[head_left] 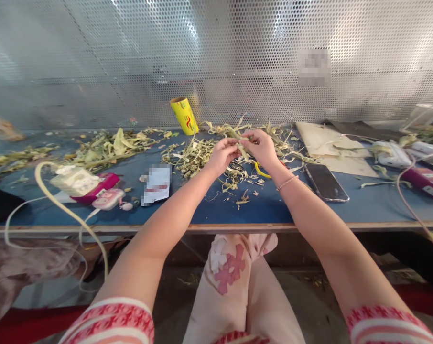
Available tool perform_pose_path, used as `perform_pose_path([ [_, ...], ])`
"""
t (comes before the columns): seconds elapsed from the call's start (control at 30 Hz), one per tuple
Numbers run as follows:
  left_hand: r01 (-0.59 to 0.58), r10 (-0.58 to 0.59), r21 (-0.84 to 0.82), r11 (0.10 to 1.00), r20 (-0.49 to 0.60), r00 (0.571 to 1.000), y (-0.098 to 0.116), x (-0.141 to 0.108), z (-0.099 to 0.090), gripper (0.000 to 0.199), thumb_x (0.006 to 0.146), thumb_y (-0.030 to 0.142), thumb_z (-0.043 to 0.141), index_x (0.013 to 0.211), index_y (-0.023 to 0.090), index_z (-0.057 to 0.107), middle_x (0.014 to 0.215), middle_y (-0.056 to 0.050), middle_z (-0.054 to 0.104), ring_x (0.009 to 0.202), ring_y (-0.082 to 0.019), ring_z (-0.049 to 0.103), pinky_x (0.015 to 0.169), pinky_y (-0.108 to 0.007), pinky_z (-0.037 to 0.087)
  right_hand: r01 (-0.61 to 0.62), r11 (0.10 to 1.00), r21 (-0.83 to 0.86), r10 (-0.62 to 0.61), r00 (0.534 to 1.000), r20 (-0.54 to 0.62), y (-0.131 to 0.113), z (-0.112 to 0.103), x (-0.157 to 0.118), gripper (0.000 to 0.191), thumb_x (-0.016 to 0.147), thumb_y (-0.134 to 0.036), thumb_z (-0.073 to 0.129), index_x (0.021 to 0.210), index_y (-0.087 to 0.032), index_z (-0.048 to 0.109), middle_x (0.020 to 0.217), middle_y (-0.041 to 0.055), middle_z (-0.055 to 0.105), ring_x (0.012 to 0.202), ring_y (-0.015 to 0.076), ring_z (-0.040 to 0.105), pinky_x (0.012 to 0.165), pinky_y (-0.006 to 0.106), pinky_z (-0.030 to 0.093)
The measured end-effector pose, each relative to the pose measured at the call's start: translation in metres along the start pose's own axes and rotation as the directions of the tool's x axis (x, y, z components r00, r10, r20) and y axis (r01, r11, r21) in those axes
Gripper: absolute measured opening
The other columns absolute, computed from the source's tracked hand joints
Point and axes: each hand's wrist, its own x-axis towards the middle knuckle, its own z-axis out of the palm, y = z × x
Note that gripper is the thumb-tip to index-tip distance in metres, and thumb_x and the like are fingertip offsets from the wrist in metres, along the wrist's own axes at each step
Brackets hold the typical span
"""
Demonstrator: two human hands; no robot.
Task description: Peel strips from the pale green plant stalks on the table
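Observation:
My left hand (222,156) and my right hand (262,146) meet over the middle of the blue table, both closed in a pinch. Between their fingertips is a pale green dried leaf strip (243,149), partly covered by the fingers. Under and behind the hands lies a heap of dried, curled plant strips (193,160), with loose scraps (243,198) nearer to me. A yellow band (261,171), perhaps a loop, shows below my right hand, partly hidden. A dark-screened phone (327,183) rests to the right of my right forearm.
A yellow tube (184,116) leans at the perforated metal wall (216,57). Leafy piles (112,148), a small pouch (157,185) and purple boxes with cables (98,188) lie leftward. Cardboard (320,138) and chargers (390,154) lie rightward. The table's front edge (245,228) crosses above my knees.

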Motion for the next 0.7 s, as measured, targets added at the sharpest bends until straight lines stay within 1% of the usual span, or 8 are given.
perform_pose_path([
  [0.17,-0.063,0.063,-0.026,0.998,0.016,0.998,-0.0032,0.0008,-0.0024,0.011,0.072,0.010,0.065,0.082,0.014,0.064,0.070,0.000,0.066,0.064,-0.008,0.062,0.074,-0.025,0.052,0.009,0.997,0.073,-0.008,1.000,-0.024,0.0008,0.0002,-0.0001,0.011,0.074,-0.024,0.066,0.084,-0.018,0.068,0.092,0.0040,0.065,0.067,0.0102,0.057,0.068,0.028,0.048],
  [0.3,-0.107,0.107,0.005,0.994,0.017,0.994,-0.0055,0.0024,-0.0049,0.015,0.071,0.015,0.071,0.085,0.016,0.068,0.076,-0.001,0.068,0.069,-0.008,0.063,0.079,-0.027,0.053,-0.011,0.994,0.110,0.018,0.998,-0.059,0.0006,0.0008,0.0000,0.011,0.073,-0.025,0.067,0.081,-0.018,0.067,0.088,0.0029,0.064,0.066,0.0096,0.056,0.068,0.027,0.048],
  [0.4,-0.141,0.140,0.043,0.989,0.019,0.990,-0.0079,0.0042,-0.0063,0.020,0.070,0.018,0.072,0.089,0.018,0.071,0.085,-0.002,0.071,0.074,-0.009,0.064,0.084,-0.031,0.053,-0.041,0.988,0.151,0.053,0.995,-0.081,-0.0001,0.0013,0.0000,0.011,0.072,-0.025,0.067,0.080,-0.018,0.066,0.085,0.0016,0.064,0.065,0.0090,0.055,0.066,0.027,0.047],
  [0.57,-0.201,0.202,0.092,0.975,0.003,0.979,-0.0104,0.0051,-0.0068,0.022,0.069,0.022,0.074,0.091,0.022,0.072,0.105,-0.002,0.069,0.084,-0.011,0.064,0.091,-0.036,0.051,-0.073,0.969,0.237,0.094,0.993,-0.077,-0.0026,0.0029,-0.0010,0.011,0.071,-0.024,0.067,0.080,-0.019,0.064,0.080,-0.0002,0.064,0.063,0.0081,0.055,0.063,0.025,0.046],
  [0.63,-0.224,0.225,0.092,0.970,0.002,0.974,-0.0098,0.0046,-0.0061,0.021,0.070,0.022,0.073,0.090,0.023,0.073,0.108,-0.002,0.067,0.088,-0.012,0.064,0.092,-0.037,0.050,-0.071,0.960,0.270,0.099,0.991,-0.090,-0.0033,0.0046,-0.0017,0.011,0.071,-0.025,0.068,0.080,-0.019,0.063,0.080,-0.0004,0.064,0.064,0.0083,0.056,0.063,0.026,0.047],
  [0.7,-0.236,0.237,0.083,0.968,0.002,0.972,-0.0088,0.0039,-0.0050,0.020,0.070,0.022,0.073,0.090,0.024,0.073,0.106,-0.002,0.067,0.091,-0.014,0.064,0.093,-0.038,0.050,-0.061,0.956,0.287,0.096,0.989,-0.108,-0.0033,0.0067,-0.0025,0.012,0.072,-0.027,0.069,0.078,-0.019,0.063,0.081,-0.0002,0.064,0.065,0.0089,0.057,0.064,0.026,0.048],
])
